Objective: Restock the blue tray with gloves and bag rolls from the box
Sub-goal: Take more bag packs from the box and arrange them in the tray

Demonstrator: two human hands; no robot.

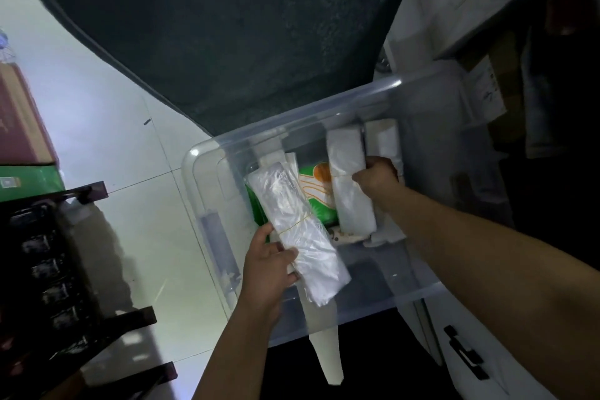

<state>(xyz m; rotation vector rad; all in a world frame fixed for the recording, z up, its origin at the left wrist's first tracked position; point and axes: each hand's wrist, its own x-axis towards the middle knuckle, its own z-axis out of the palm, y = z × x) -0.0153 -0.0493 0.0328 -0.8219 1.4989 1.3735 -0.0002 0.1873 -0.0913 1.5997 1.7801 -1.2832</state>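
The left hand (271,265) grips a clear bag bundle (297,230) bound by a thin rubber band, thumb on top and fingers curled round its lower half. The bundle's long axis runs diagonally, its far end pointing up-left over the clear plastic box (207,191) and its near end toward the person. The right hand (376,175) reaches inside the box, fingers clamped on a second bag bundle (349,185) whose long axis runs almost straight away from the person. A green packet (316,195) lies between the two bundles.
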